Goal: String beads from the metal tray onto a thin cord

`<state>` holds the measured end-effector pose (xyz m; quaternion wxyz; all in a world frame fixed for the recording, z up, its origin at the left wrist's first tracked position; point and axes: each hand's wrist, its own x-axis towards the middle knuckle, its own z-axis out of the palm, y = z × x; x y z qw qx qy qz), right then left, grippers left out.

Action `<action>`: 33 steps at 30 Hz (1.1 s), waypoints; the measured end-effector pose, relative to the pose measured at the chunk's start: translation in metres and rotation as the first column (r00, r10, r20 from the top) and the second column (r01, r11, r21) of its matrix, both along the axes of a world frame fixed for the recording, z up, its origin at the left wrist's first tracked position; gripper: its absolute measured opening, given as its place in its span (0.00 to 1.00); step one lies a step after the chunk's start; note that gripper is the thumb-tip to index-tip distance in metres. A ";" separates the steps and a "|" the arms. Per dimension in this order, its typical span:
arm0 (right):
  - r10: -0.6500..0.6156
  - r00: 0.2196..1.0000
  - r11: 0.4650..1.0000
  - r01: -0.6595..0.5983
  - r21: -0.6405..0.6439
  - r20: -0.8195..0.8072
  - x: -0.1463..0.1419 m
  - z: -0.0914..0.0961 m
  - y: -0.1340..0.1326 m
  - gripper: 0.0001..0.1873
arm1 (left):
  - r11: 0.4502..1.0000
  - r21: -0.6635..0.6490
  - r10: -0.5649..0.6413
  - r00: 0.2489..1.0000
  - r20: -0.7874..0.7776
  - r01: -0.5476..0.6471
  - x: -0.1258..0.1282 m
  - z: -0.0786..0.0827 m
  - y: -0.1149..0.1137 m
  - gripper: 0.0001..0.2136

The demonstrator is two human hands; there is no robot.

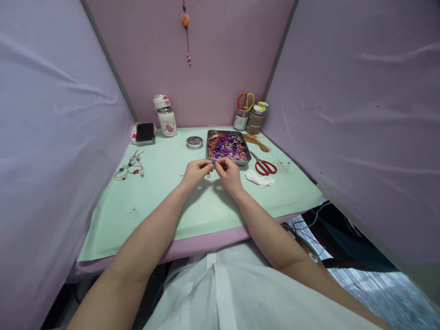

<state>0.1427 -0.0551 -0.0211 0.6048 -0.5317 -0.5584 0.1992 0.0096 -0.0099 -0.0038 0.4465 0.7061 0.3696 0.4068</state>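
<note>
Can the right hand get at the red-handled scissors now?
Probably yes: the scissors lie close on its right, nothing tall between, the white bundle low on their near side. But the right hand seems busy pinching a small purple piece.

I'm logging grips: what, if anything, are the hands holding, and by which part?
A small purple piece, likely a bead, seems pinched between the left hand and right hand; which part they grip is too small to tell.

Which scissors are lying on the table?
The red scissors lying right of the tray; the red and yellow handles stand upright in a jar.
</note>
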 end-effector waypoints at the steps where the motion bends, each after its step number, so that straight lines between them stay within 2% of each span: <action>1: 0.003 1.000 1.000 -0.003 -0.007 0.008 0.000 0.000 0.000 0.08 | 1.000 0.007 0.002 1.000 -0.015 -0.002 -0.001 -0.001 0.001 0.10; 7: 0.007 0.998 1.000 -0.007 -0.010 0.057 0.002 -0.001 0.000 0.08 | 1.000 -0.028 0.004 0.999 -0.038 -0.005 -0.001 -0.001 0.001 0.09; 13: -0.021 0.997 1.000 0.021 -0.009 0.068 0.003 -0.002 0.002 0.07 | 0.958 -0.286 0.018 0.989 0.149 0.025 0.007 0.000 -0.002 0.09; 16: -0.029 0.998 0.999 0.031 -0.027 0.059 0.003 -0.002 0.002 0.07 | 0.936 -0.349 0.030 0.979 0.204 0.044 0.008 0.000 -0.004 0.09; 23: -0.046 0.998 0.997 0.048 -0.052 0.049 0.001 -0.002 0.001 0.08 | 0.919 -0.382 0.011 0.965 0.263 0.093 0.008 -0.001 -0.003 0.09; 28: -0.095 0.995 0.995 0.095 -0.002 0.034 0.011 -0.002 0.006 0.12 | 0.909 -0.405 0.020 0.960 0.279 0.099 0.006 -0.002 -0.001 0.10; 30: -0.125 0.988 0.992 0.127 -0.013 0.094 0.018 -0.005 0.009 0.12 | 0.908 -0.407 0.023 0.957 0.288 0.100 0.005 -0.001 -0.001 0.10; 33: -0.069 0.948 0.983 0.117 -0.139 0.312 0.026 -0.013 0.014 0.07 | 0.906 -0.409 0.019 0.958 0.287 0.105 0.004 -0.001 0.000 0.11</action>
